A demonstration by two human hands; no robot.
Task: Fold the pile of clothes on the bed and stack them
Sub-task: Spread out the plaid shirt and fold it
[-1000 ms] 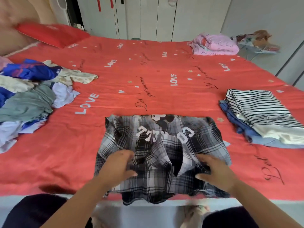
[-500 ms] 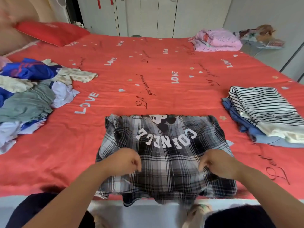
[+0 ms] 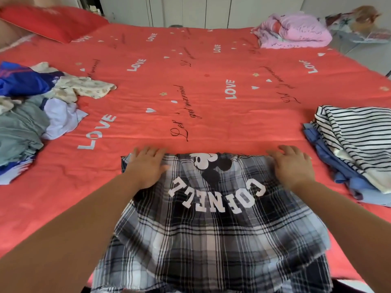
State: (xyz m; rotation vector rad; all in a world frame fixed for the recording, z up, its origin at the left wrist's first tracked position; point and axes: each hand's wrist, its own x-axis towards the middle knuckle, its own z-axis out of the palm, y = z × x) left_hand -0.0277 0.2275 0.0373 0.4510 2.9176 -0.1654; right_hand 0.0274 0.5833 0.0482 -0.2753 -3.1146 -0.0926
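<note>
Facing white cupboards (image 3: 190,9), a red-sheeted bed (image 3: 201,123) printed LOVE.

You're in a bedroom at home. A wide bed (image 3: 201,66), covered in red printed with LOVE, fills your view, with a red pillow (image 3: 53,22) at its head. White wardrobe doors (image 3: 190,9) line the far wall. A pink quilt (image 3: 296,31) sits bundled at the far corner. A loose pile of clothes (image 3: 27,115) and a folded stack (image 3: 357,144) lie on the bed.
</note>
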